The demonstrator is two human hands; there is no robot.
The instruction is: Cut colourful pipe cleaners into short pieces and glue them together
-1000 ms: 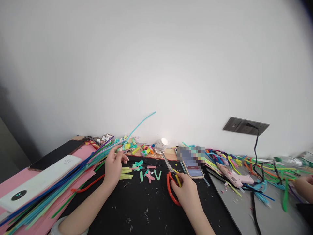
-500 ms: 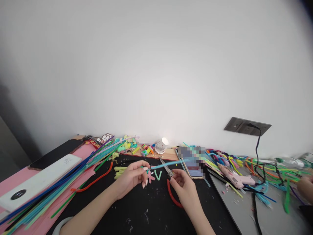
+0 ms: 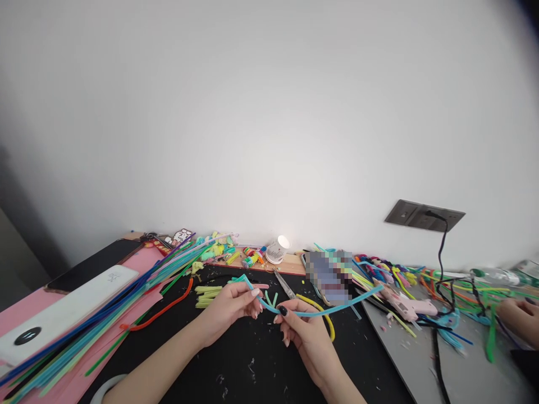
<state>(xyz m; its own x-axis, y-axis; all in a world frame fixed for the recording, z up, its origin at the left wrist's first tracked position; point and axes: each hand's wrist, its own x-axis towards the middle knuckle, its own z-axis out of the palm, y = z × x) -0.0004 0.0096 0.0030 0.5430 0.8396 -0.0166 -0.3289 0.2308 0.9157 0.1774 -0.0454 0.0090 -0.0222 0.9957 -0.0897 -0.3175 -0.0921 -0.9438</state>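
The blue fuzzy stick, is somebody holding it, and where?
The left hand pinches the blue fuzzy stick near its left end; the right hand pinches it farther along, its right end free.

The black mat (image 3: pixel 236 373) carries scissors (image 3: pixel 285 284), yellow-green pieces (image 3: pixel 208 296) and pale scraps (image 3: pixel 252 365).

Your slim light-blue pipe cleaner (image 3: pixel 332 310) sags in a shallow curve, short end toward ten o'clock, longer end nearly three.

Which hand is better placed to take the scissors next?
Probably the right hand: the yellow handle of the scissors lies closer to it than to the left hand. Both hands hold the blue stem, so the right should release first.
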